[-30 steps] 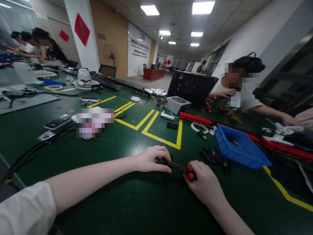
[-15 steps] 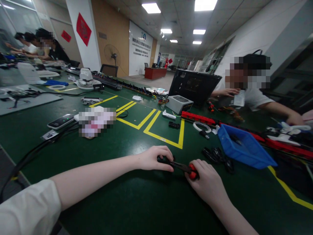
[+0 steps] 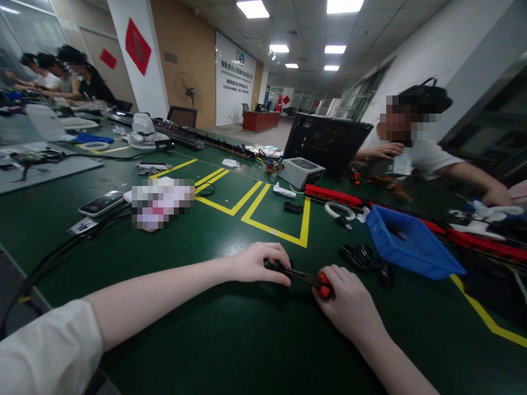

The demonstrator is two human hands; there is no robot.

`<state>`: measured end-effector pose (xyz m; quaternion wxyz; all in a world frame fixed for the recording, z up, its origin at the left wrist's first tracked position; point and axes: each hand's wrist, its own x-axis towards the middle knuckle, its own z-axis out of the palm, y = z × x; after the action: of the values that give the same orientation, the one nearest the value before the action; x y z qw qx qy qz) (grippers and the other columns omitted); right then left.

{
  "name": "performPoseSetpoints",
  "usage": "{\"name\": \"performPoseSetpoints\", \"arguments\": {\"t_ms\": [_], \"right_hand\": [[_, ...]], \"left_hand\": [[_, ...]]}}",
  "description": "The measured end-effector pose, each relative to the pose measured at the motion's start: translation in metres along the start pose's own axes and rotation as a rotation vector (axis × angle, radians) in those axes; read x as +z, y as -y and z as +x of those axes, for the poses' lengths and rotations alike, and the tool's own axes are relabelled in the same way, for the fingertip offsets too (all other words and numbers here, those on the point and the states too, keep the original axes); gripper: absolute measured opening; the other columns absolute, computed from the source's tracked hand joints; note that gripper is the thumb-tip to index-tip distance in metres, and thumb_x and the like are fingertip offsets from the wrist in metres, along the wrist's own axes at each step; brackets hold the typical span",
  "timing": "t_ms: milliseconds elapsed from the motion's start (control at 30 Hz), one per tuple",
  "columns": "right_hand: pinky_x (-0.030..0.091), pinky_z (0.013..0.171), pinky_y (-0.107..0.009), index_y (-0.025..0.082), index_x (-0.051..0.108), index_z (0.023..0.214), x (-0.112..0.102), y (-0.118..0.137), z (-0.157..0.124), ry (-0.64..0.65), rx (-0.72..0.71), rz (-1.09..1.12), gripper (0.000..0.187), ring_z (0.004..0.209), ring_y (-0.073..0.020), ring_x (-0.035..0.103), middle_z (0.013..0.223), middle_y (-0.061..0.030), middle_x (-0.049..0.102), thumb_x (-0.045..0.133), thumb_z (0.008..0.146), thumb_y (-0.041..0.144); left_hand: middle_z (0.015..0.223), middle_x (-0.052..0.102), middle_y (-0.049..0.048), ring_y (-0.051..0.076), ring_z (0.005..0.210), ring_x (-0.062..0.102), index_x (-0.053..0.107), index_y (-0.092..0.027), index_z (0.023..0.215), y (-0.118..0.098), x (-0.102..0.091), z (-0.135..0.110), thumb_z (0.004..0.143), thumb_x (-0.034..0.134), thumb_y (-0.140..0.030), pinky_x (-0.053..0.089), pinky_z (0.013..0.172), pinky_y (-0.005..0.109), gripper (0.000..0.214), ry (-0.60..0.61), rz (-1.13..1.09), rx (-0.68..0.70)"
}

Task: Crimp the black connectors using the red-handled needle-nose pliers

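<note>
Between the thumb and fingers of my left hand (image 3: 257, 264) is a small black part (image 3: 272, 265), mostly covered by the fingers. My right hand (image 3: 349, 302) is wrapped round the red handles of a pair of long-nosed pliers (image 3: 303, 277). The pliers point left, and their tips meet the black part; whether the jaws are closed on it I cannot make out. Both hands are just above the green table (image 3: 230, 340). Several black cable-like pieces (image 3: 364, 257) lie to the right, beyond my right hand.
A blue bin (image 3: 420, 264) with a dark item inside stands at the right. Further back are a grey power supply (image 3: 302, 171), a black computer case (image 3: 327, 142) and a red strip (image 3: 333, 196). At left lie a phone-like device (image 3: 101, 203) and cables. Another person sits across at the right.
Both hands keep nearly the same grip and place, with the pliers still at the black part. The whole view has shifted very slightly.
</note>
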<state>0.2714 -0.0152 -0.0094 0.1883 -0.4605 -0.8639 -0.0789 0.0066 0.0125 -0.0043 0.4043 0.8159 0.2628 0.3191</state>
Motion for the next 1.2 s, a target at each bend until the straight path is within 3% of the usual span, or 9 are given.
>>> {"name": "performPoseSetpoints", "arguments": {"t_ms": [400,833,1200], "right_hand": [[0.043,0.067,-0.033,0.021,0.056,0.087,-0.0001,-0.0003,0.0015,0.006,-0.025,0.023,0.008,0.076,-0.0207,0.057,0.084,-0.0063,0.063,0.057,0.081,0.027],[0.042,0.067,-0.034,0.021,0.055,0.086,0.0018,-0.0014,0.0006,-0.007,-0.028,-0.002,0.009,0.076,-0.0213,0.056,0.084,-0.0069,0.062,0.057,0.081,0.028],[0.044,0.065,-0.033,0.021,0.056,0.084,0.0006,-0.0007,0.0019,0.027,-0.001,0.038,0.009,0.074,-0.0204,0.057,0.082,-0.0062,0.063,0.057,0.082,0.030]], "left_hand": [[0.109,0.065,0.0075,0.019,0.101,0.062,0.072,-0.017,0.097,-0.0037,-0.0001,0.0001,0.082,0.075,-0.036,0.048,0.091,0.032,0.025,0.058,-0.009,0.006],[0.107,0.065,0.0072,0.019,0.099,0.063,0.074,-0.017,0.096,-0.0013,0.0005,0.0000,0.081,0.076,-0.038,0.048,0.088,0.031,0.027,0.034,0.016,0.003],[0.111,0.065,0.0086,0.020,0.106,0.062,0.073,-0.016,0.096,-0.0025,0.0011,0.0001,0.081,0.077,-0.033,0.048,0.097,0.034,0.023,0.027,-0.020,0.031]]}}
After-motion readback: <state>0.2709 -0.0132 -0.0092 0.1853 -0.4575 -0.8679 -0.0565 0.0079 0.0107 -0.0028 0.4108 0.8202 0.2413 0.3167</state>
